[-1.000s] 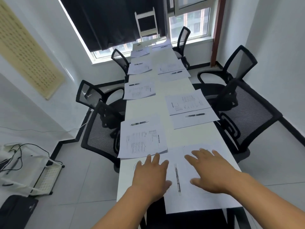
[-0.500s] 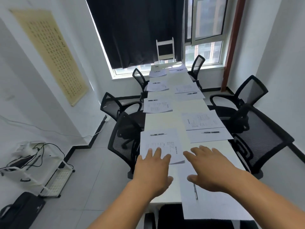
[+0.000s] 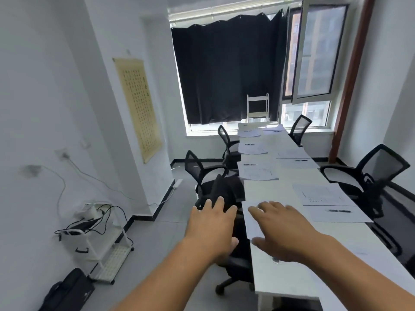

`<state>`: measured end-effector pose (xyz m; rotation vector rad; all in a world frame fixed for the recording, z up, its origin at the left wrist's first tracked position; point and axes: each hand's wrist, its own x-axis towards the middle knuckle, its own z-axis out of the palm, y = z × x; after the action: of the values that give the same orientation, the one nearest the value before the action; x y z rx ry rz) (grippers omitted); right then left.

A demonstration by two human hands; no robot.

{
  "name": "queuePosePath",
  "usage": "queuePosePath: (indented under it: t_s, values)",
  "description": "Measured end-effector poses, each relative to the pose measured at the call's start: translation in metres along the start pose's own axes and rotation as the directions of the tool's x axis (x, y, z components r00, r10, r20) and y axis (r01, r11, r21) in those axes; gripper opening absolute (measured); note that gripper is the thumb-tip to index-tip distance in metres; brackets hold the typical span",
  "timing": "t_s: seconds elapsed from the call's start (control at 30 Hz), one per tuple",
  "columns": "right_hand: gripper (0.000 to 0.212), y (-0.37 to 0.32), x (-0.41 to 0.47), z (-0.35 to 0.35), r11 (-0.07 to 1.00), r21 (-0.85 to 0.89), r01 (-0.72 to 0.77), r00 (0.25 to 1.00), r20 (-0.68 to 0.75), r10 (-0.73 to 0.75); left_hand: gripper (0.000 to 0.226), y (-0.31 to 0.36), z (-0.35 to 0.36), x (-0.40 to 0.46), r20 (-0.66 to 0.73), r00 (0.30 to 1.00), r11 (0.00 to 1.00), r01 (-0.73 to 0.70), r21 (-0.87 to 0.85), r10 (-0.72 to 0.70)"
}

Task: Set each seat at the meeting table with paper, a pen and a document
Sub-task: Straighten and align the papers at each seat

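The long white meeting table point(image 3: 267, 191) runs from the near right toward the window. Paper sets lie along both its sides, each with a printed document and a pen: one at the right point(image 3: 323, 195) with a pen point(image 3: 339, 211) on a blank sheet point(image 3: 336, 215), another at the left point(image 3: 258, 172). My left hand point(image 3: 211, 227) hovers flat and empty over a black chair beside the table. My right hand point(image 3: 285, 230) is spread, fingers straight, over a sheet point(image 3: 252, 223) at the table's left edge. Neither hand holds anything.
Black mesh chairs stand on both sides, the nearest left chair point(image 3: 226, 194) partly under my left hand, another at the right point(image 3: 372, 176). A white wire cart point(image 3: 101, 241) with cables and a black bag point(image 3: 69, 290) sit on the floor at left. A dark curtain point(image 3: 226, 70) covers the window.
My view has risen and swung left. Both open hands have lifted off the near sheets and pen and shifted left; the left hand is now off the table, over a chair.
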<state>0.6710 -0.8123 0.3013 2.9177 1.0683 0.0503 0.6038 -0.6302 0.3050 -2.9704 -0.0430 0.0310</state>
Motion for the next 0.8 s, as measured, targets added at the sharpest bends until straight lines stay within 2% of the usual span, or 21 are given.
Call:
queuePosePath:
  t_s: [0.2, 0.33, 0.6, 0.8]
  values:
    - [0.061, -0.081, 0.022, -0.012, 0.999, 0.032, -0.001, 1.000, 0.025, 0.000, 0.078, -0.074, 0.005, -0.040, 0.037, 0.999, 1.000, 0.022, -0.017, -0.022]
    - [0.065, -0.112, 0.041, -0.024, 0.998, 0.059, -0.004, 1.000, 0.024, 0.003, 0.072, -0.114, 0.006, -0.042, 0.040, 0.998, 0.999, 0.044, -0.017, -0.043]
    - [0.066, -0.104, 0.092, -0.026, 0.995, 0.034, -0.089, 0.996, 0.033, 0.088, 0.059, -0.144, 0.007, 0.010, 0.013, 1.000, 1.000, -0.012, -0.020, 0.012]
    - [0.063, -0.091, 0.154, -0.010, 0.988, 0.072, -0.134, 0.990, 0.046, 0.131, 0.064, -0.181, 0.021, 0.073, 0.017, 0.999, 0.999, -0.038, -0.005, 0.038]
